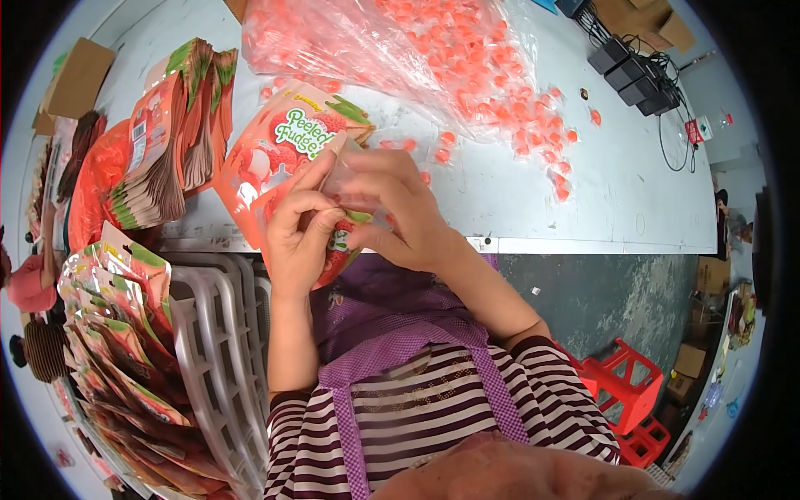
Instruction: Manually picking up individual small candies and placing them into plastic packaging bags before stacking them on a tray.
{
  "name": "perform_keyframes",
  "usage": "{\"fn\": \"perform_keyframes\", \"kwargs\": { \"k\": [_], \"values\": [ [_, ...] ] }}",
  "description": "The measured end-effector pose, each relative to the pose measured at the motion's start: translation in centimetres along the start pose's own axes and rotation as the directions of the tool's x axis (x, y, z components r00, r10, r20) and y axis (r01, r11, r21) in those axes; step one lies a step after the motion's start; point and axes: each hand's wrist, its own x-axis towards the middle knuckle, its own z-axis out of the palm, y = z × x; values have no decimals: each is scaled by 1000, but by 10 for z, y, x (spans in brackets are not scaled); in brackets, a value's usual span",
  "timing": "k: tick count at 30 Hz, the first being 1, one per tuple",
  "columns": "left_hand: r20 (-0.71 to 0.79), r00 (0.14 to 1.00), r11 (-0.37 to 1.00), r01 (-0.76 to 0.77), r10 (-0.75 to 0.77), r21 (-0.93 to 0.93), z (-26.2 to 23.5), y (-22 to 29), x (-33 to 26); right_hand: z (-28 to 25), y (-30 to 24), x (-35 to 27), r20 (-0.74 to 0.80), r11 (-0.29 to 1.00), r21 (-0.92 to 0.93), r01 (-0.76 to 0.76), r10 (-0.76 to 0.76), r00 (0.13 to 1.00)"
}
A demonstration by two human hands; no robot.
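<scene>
Bag (334, 260), red with some green and white print, is up between the person's hands at the near edge of the white table (617, 200). The left hand (300, 237) pinches its edge. The right hand (407, 204) is blurry beside it, so its grip cannot be told. Just behind lies a flat pouch (252, 162) with big green and white letters (307, 132). Farther left, a pouch stack (162, 179) shows a small label (139, 133) with black bars. Wrapped pink sweets (479, 42) lie beyond.

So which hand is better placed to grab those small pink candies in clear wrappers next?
Probably the right hand: it looks closer to the loose pink candies, while the left hand holds the red-and-green plastic pouch.
</scene>
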Motion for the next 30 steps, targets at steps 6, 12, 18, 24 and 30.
{"fn": "perform_keyframes", "kwargs": {
  "k": [6, 12, 18, 24, 30],
  "values": [
    [-12, 1000, 1000, -15, 15, -6, 5, 8, -4, -1, 9, -10, 76, 997, 75, 37, -42, 996],
    [157, 987, 996, 41, -29, -73, 8, 30, -18, -27, -22, 16, 865, 946, -30, -324, 187, 467],
    [-9, 1000, 994, 8, -9, -111, -6, 37, -14, -34, -32, 7, 191, 987, 16, 158, -158, 969],
    [-125, 990, 996, -75, 68, -53, -18, 36, -15, -53, 46, -22, 88, 915, -365, -173, 219, 972],
    [-147, 982, 991, -110, 120, 77, -18, 41, -14, -35, 50, -31, 326, 665, -729, -164, 547, 771]
  ]
}}
